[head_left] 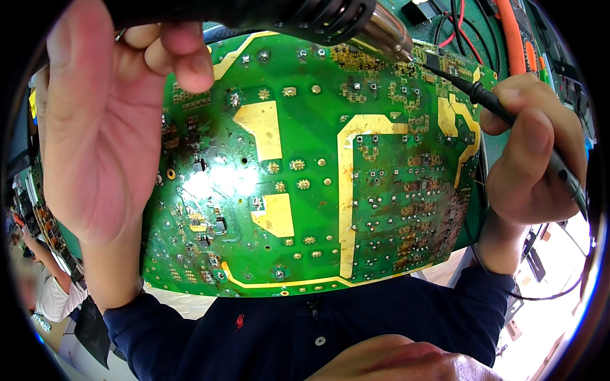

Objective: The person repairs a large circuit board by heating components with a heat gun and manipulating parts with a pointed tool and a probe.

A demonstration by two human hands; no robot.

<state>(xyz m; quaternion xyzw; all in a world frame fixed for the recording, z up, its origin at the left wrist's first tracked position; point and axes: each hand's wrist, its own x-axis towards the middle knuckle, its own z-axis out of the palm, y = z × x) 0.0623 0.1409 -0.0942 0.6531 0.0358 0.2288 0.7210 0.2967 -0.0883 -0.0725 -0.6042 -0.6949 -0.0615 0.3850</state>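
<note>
A large green circuit board with gold-coloured traces, solder points and dark stained patches lies tilted before me. My left hand, palm in view, has its fingers curled around a black hot-air gun. The gun's metal nozzle hangs over the board's far edge. In my right hand a black test probe is pinched between thumb and fingers. Its thin tip points at the far right of the board, beside a small black chip. Whether the tip touches the board I cannot tell.
Beyond the board, red and black wires and a small black block lie on a green mat. An orange bar-shaped thing stands at the far right. A thin black cable loops below my right hand. Another person is at the left edge.
</note>
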